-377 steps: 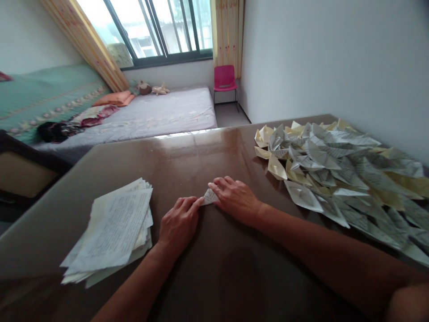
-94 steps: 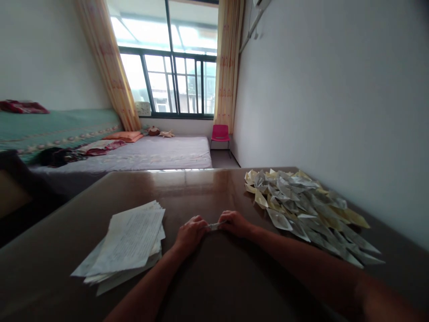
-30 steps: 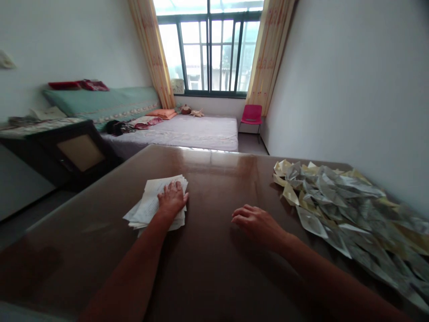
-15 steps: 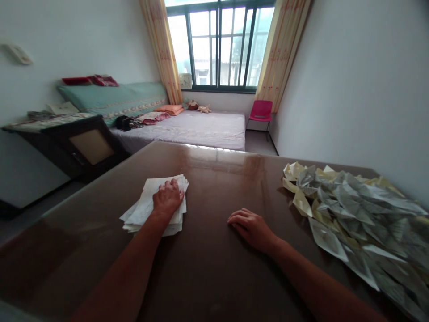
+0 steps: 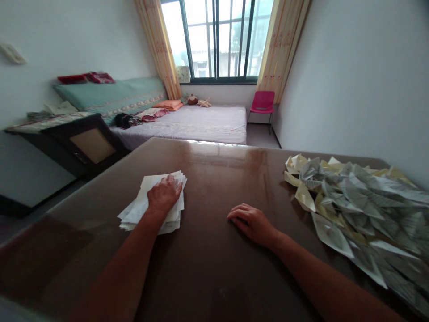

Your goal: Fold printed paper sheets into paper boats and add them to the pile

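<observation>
while our left hand [image 5: 164, 195] rests on the paper stack [image 5: 140, 199] at left, we cannot tell whether it grips any; our right hand [image 5: 251, 223] lies loosely curled, released, on the brown table [image 5: 208, 268], between stack and folded paper boats [image 5: 355, 201].

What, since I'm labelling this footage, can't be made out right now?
Head view:
Any wording on the stack of rectangular white paper sheets: blurred, partly covered by the left hand.
Whether that hand pinches a sheet: its fingertips are indistinct.
Palm of the right hand: hidden beneath the hand itself.
Number of cream and grey folded paper boats: they overlap, and the right edge cuts some off.
</observation>
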`<action>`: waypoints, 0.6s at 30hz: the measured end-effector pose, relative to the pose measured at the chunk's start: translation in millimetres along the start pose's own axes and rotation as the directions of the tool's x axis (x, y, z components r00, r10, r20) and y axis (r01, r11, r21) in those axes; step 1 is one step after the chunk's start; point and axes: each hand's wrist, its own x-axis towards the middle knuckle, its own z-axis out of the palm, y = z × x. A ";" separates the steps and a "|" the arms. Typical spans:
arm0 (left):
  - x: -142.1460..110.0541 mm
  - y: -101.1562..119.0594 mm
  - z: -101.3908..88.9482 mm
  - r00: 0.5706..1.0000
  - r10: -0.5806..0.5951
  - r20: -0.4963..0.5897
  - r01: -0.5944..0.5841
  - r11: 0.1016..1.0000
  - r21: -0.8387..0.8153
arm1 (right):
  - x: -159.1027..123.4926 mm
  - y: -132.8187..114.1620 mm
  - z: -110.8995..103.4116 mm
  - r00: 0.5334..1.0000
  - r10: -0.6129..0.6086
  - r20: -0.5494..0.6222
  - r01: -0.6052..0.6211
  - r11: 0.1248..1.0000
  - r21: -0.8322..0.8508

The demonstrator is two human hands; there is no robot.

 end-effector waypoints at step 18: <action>-45.2 59.7 -2.8 0.663 0.668 -0.337 -0.645 0.282 -0.710 | 1.9 35.5 -25.3 0.923 0.227 -0.311 -0.196 0.972 0.130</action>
